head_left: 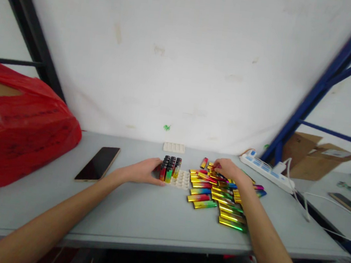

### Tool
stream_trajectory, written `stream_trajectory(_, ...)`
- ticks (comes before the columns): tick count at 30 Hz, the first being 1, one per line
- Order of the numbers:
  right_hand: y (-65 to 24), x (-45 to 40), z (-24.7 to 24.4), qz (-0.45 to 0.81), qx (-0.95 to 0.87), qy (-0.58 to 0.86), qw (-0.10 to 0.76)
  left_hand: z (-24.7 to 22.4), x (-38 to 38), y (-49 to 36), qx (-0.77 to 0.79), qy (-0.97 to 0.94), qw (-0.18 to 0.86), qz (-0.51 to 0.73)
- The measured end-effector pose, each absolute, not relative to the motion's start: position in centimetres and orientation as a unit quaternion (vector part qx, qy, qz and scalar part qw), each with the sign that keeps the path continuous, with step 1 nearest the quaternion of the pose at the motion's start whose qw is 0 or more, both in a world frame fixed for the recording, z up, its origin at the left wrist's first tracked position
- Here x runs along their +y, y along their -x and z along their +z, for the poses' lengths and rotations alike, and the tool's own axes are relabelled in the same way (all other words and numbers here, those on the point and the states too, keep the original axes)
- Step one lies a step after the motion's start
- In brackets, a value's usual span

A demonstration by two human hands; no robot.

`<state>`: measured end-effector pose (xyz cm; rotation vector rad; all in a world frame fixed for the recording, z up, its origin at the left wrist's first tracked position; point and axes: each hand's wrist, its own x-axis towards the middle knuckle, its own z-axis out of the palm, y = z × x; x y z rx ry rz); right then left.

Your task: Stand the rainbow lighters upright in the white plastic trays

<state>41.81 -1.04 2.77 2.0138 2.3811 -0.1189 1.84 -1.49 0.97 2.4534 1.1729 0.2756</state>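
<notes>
Several lighters (pixel 168 174) with black tops stand upright in the left part of a white tray with round holes (pixel 183 179). My left hand (pixel 145 170) rests at the left side of this group, thumb and fingers apart around its edge. To the right, many shiny lighters (pixel 204 191) in gold, red, green and blue lie in a loose pile. My right hand (pixel 225 168) is at the back of the pile, fingers bent down onto the lighters; whether one is between the fingertips is too small to tell.
A phone (pixel 98 164) lies at the left beside a large red bag (pixel 20 130). A small white tray (pixel 174 148) sits by the wall. At the right are a power strip (pixel 267 170) with cables and a cardboard box (pixel 316 162).
</notes>
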Motion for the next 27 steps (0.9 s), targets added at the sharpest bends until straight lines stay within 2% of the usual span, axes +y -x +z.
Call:
stream_trajectory(5,-41.9,-1.0,2.4,-0.028,0.764,-0.643,0.034,1.2,-1.6,-1.9,0.419,-0.879,0.206,0.101)
stream_trajectory(11,-41.7,-0.9,2.3,0.002,0.758,-0.652,-0.001,1.1,-1.6,-1.8,0.419,-0.879,0.202,0.102)
stream_trajectory(13,-41.2,-1.0,2.5,-0.012,0.767,-0.639,-0.055,1.1,-1.6,-1.8,0.419,-0.879,0.204,0.102)
stream_trajectory(17,-39.3,-1.5,2.8,-0.043,0.782,-0.576,-0.234,1.3,-1.7,-1.9,0.421,-0.877,0.210,0.099)
stream_trajectory(20,-37.4,-2.0,2.8,-0.080,0.776,-0.532,-0.330,1.3,-1.8,-2.0,0.419,-0.876,0.213,0.104)
stream_trajectory(22,-36.2,-2.4,2.7,-0.102,0.774,-0.511,-0.359,1.4,-1.8,-2.0,0.418,-0.876,0.218,0.105)
stream_trajectory(27,-34.1,-3.2,2.6,-0.125,0.782,-0.486,-0.371,1.4,-1.9,-2.0,0.410,-0.879,0.214,0.115)
